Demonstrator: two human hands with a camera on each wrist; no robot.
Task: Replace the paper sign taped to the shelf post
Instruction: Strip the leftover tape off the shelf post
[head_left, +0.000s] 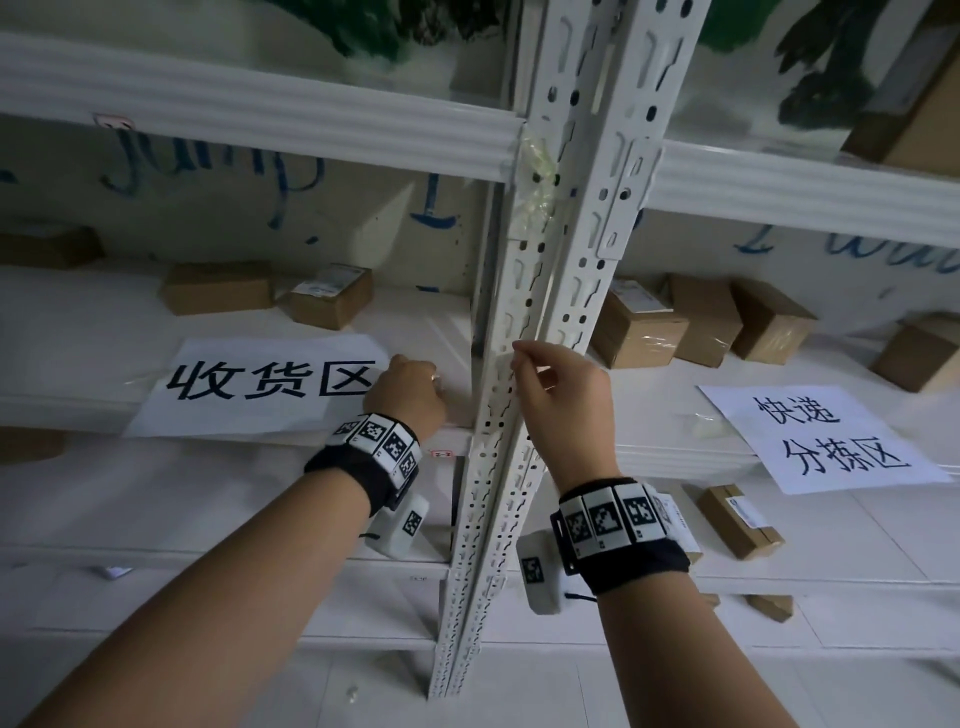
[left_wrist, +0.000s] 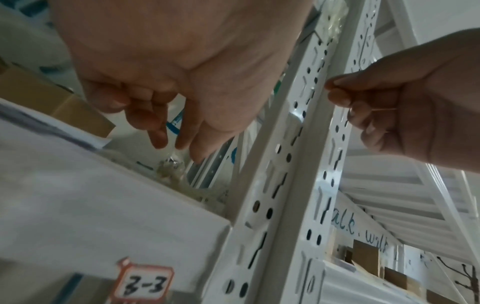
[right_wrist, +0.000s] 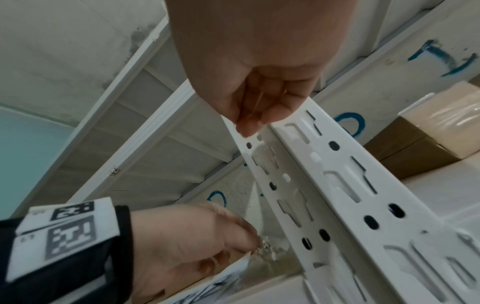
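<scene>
A white sheet with black characters (head_left: 260, 387) lies flat on the shelf left of the perforated white shelf post (head_left: 524, 270). My left hand (head_left: 431, 376) is at the sheet's right edge. Its thumb and fingertips (left_wrist: 158, 142) point down and pinch a crumpled wad of clear tape (left_wrist: 168, 166) at the sheet's corner (right_wrist: 265, 250). My right hand (head_left: 517, 347) pinches thumb and forefinger at the post's front edge (right_wrist: 249, 127), on what looks like a thin strip of clear tape. Old clear tape (head_left: 537, 171) clings to the post higher up.
A second white sheet with black characters (head_left: 826, 441) lies on the shelf right of the post. Several brown cartons (head_left: 332, 296) (head_left: 639, 327) stand at the back of both shelves. A red-framed label (left_wrist: 144, 284) sits on the shelf rim. A shelf beam (head_left: 260, 119) runs overhead.
</scene>
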